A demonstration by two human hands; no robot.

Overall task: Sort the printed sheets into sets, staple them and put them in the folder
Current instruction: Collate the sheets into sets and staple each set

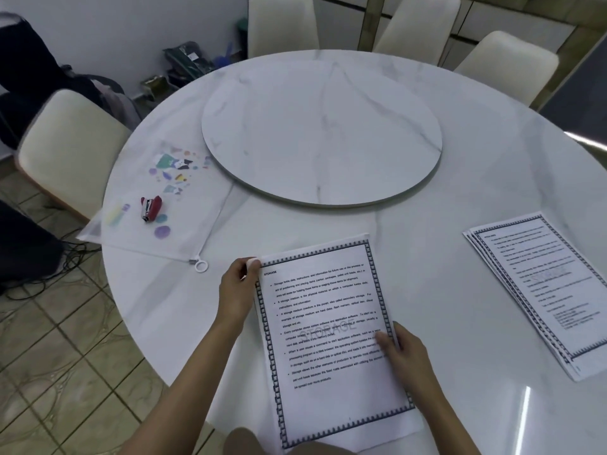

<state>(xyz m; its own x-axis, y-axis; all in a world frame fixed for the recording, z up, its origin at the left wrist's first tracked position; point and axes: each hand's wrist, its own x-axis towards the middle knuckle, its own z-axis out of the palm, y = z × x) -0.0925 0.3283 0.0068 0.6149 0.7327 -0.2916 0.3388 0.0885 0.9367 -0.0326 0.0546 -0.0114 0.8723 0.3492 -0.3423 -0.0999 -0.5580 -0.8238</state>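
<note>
A set of printed sheets (328, 339) headed STORAGE, with a dark patterned border, lies at the near edge of the round marble table (427, 198). My left hand (238, 290) pinches its top left corner. My right hand (399, 351) grips its right edge, thumb on the top page. A second pile of printed sheets (538, 290) lies fanned at the right. A translucent zip folder (157, 205) with colourful pictures lies at the left, and a red stapler (151, 209) rests on it.
A raised round turntable (322, 133) fills the table's middle. Cream chairs (65, 149) stand around the table. Bags and clutter sit on the floor at the back left, with cables on the tiles at the left.
</note>
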